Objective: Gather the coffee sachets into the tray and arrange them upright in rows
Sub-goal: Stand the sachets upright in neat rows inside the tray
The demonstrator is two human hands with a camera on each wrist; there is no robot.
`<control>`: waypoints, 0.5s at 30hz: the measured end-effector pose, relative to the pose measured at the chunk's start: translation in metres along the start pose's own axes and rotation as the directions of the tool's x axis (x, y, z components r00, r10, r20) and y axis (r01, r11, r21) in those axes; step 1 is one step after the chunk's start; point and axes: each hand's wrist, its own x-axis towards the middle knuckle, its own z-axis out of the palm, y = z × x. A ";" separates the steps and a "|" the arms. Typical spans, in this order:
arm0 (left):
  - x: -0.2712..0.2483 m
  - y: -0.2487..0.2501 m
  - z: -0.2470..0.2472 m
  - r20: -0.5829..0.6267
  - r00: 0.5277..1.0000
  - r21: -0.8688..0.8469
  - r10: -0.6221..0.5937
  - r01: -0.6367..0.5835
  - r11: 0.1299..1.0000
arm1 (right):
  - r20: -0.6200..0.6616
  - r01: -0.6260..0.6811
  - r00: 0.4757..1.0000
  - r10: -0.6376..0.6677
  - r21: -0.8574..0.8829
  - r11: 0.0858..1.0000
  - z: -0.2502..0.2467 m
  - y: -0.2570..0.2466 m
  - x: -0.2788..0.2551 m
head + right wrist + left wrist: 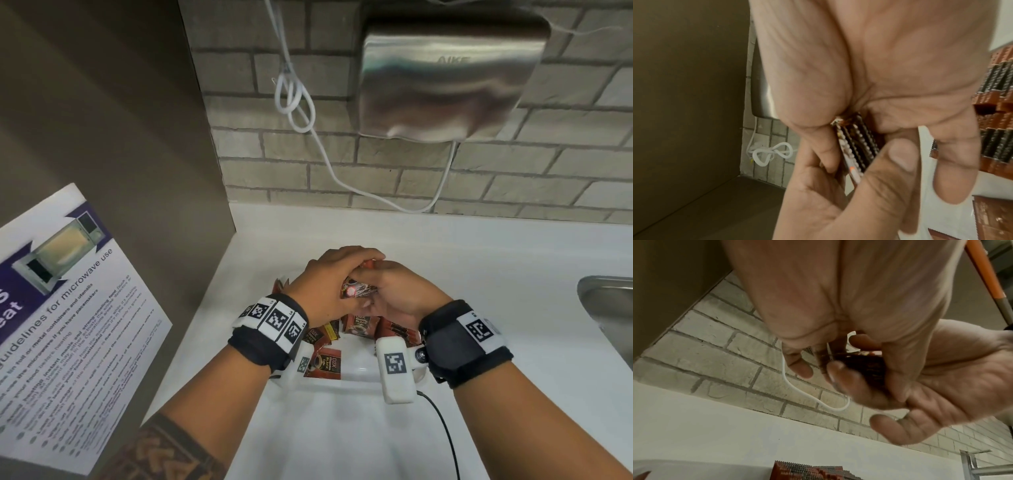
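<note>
hands: left hand and right hand both clamped on a stack of sachets
tray: loose sachets inside, right below
sink: edge off right

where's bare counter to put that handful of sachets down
Bare white counter lies between the hands and the sink, and behind the hands up to the brick wall. It is crowded under the wrists, where loose sachets fill the tray.

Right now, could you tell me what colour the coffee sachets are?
The coffee sachets are red-brown with black panels, clearest in the head view.
</note>
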 end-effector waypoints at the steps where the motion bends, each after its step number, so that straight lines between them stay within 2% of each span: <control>1: 0.000 -0.001 0.000 0.000 1.000 0.014 0.002 -0.002 1.000 | -0.019 0.001 1.000 -0.001 -0.028 1.000 0.000 0.000 -0.002; 5: 0.001 -0.004 0.000 0.003 1.000 0.038 -0.003 0.003 0.999 | -0.157 0.046 0.983 -0.091 -0.266 0.963 -0.006 -0.002 -0.005; 7: 0.002 -0.004 -0.004 0.003 0.998 -0.076 -0.060 0.060 0.995 | -0.165 0.086 0.978 -0.129 -0.248 0.965 -0.007 -0.004 -0.009; 9: 0.004 -0.003 -0.007 -0.004 0.987 -0.287 -0.163 0.155 0.945 | -0.139 0.131 0.977 -0.159 -0.193 0.973 -0.007 -0.004 -0.014; 10: 0.005 -0.002 -0.008 0.003 0.972 -0.434 -0.234 0.212 0.876 | -0.128 0.149 0.976 -0.176 -0.196 0.969 -0.006 -0.003 -0.015; 11: 0.006 -0.002 -0.008 0.026 0.951 -0.606 -0.309 0.261 0.751 | -0.117 0.170 0.973 -0.197 -0.205 0.964 -0.004 -0.001 -0.015; 12: 0.006 -0.001 -0.007 0.069 0.923 -0.773 -0.378 0.289 0.565 | -0.106 0.193 0.971 -0.216 -0.195 0.962 -0.002 0.001 -0.015; 13: 0.006 -0.001 -0.006 0.139 0.905 -0.885 -0.403 0.296 0.359 | -0.099 0.215 0.968 -0.232 -0.160 0.964 0.001 0.004 -0.014; 14: 0.005 0.000 -0.004 0.200 0.906 -0.941 -0.373 0.284 0.186 | -0.099 0.239 0.963 -0.252 -0.121 0.963 0.005 0.005 -0.013; 15: 0.003 0.002 -0.003 0.224 0.923 -0.959 -0.314 0.266 0.097 | -0.108 0.267 0.955 -0.277 -0.100 0.959 0.008 0.007 -0.013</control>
